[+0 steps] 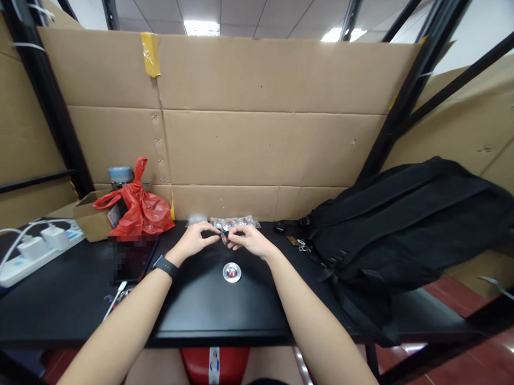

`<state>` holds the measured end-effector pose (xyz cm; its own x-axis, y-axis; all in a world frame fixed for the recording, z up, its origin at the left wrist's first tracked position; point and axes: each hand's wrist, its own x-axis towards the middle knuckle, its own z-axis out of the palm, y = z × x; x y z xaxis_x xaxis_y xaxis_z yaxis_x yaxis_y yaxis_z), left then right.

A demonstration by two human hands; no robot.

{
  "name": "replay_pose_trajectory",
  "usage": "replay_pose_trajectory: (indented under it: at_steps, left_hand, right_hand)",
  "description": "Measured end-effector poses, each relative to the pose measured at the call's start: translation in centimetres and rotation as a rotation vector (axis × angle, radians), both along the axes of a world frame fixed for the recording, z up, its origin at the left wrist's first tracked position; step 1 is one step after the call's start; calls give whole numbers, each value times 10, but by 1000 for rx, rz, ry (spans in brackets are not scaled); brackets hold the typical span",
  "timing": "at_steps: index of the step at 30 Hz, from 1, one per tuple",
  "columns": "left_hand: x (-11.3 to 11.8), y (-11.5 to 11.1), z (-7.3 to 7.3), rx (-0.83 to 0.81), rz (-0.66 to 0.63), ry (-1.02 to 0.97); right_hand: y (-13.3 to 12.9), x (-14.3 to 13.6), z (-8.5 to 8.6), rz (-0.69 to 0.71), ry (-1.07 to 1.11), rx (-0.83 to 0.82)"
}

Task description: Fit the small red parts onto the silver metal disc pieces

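Observation:
My left hand (196,238) and my right hand (251,241) meet above the black table, in front of the back panel. Between their fingertips is a small shiny round metal piece (224,238), seen nearly edge-on. The left thumb and forefinger pinch its left side. Bent right fingers close on its other side, where a bit of red shows. Part of the piece is hidden by the fingers. Below the hands, a silver disc (231,272) with a raised centre and a red mark lies flat on the table. Clear packs of similar silver pieces (243,221) lie just behind the hands.
A black backpack (410,226) covers the table's right side. At left are a red plastic bag (142,210), a cardboard box (91,218), a dark flat device (135,261) with a white cable, and a white power strip (40,250). Cardboard panels (255,142) wall the back.

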<state>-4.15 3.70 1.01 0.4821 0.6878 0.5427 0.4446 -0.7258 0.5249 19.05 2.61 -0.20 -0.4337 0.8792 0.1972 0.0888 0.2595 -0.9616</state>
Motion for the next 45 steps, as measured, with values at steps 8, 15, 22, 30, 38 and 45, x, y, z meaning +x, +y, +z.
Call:
replay_pose_trajectory:
  at_steps: [8, 15, 22, 30, 38, 45]
  left_hand:
    - [13, -13, 9, 92, 122, -97]
    - [15, -19, 12, 119, -25, -112]
    - [21, -20, 10, 223, 109, -102]
    - [25, -26, 11, 282, 213, -42]
    - [28, -30, 11, 273, 251, 28]
    - [28, -29, 11, 232, 188, 16]
  right_hand:
    - [-8, -13, 4, 14, 170, -33]
    - [-7, -16, 4, -28, 195, -31]
    - [-9, -16, 8, -66, 242, -21]
    - [-11, -21, 7, -100, 243, 71]
    - [-10, -19, 6, -207, 163, 109]
    - [-8, -17, 7, -235, 174, 174]
